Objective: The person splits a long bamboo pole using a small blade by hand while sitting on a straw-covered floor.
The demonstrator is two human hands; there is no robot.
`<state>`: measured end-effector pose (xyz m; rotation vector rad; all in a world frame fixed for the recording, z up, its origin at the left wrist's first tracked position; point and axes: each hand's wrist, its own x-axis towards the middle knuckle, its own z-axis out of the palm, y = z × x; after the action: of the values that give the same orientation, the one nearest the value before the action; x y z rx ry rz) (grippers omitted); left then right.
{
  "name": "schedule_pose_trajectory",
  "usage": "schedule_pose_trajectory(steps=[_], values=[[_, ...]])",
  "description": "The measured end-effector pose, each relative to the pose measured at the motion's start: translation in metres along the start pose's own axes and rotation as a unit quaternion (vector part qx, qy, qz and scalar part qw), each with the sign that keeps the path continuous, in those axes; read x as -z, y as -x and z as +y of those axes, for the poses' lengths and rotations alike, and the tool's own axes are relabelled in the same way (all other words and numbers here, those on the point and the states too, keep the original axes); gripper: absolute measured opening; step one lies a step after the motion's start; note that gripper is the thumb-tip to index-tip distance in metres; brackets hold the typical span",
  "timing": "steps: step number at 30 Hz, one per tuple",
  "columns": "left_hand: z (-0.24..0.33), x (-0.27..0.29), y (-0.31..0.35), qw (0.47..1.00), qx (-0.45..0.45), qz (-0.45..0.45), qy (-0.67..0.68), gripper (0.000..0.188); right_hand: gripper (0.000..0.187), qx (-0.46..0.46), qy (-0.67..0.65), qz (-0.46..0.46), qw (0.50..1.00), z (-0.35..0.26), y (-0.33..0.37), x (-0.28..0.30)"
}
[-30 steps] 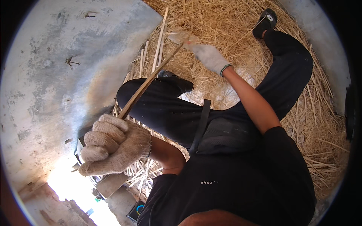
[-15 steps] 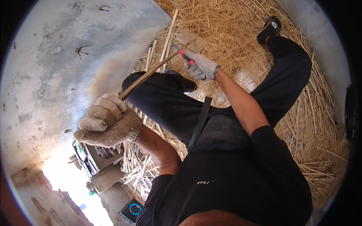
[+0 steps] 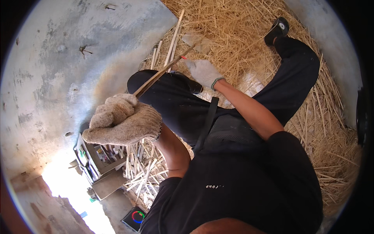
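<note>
Gloved left hand (image 3: 122, 120) clamped on the near end of a long brown strip (image 3: 154, 81), gloved right hand (image 3: 203, 72) beside its far part.
The strip hides its near end inside the left grip; the right grip seems closed on a red tool (image 3: 183, 57), mostly covered, its blade indistinct. Left of the strip's far end lie pale strips (image 3: 177, 27); beyond it, straw-like shavings (image 3: 230, 25) suggest much already done. The strip, one length, looks mid-working; how much remains cannot be told.

The floor (image 3: 117, 204) carries tangled straw (image 3: 230, 31) (golden tan) and pale strips (image 3: 145, 173).
</note>
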<state>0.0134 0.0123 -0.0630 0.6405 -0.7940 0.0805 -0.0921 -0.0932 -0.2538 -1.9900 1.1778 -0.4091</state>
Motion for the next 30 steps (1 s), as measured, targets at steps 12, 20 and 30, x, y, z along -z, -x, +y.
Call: schedule_pose_trajectory(steps=[12,20,30], values=[[-0.005,0.013,0.021,0.978,-0.005,-0.177,0.114,0.06,0.048,0.119,-0.246,-0.008,0.962,-0.044,0.062,0.04],[0.029,0.007,0.022,0.982,-0.018,-0.182,0.04,0.06,0.049,0.045,0.026,0.005,0.999,-0.052,0.045,0.019],[0.006,-0.014,0.026,0.965,0.013,-0.234,0.114,0.061,0.052,0.02,-0.256,-0.021,0.966,-0.015,0.042,0.052]])
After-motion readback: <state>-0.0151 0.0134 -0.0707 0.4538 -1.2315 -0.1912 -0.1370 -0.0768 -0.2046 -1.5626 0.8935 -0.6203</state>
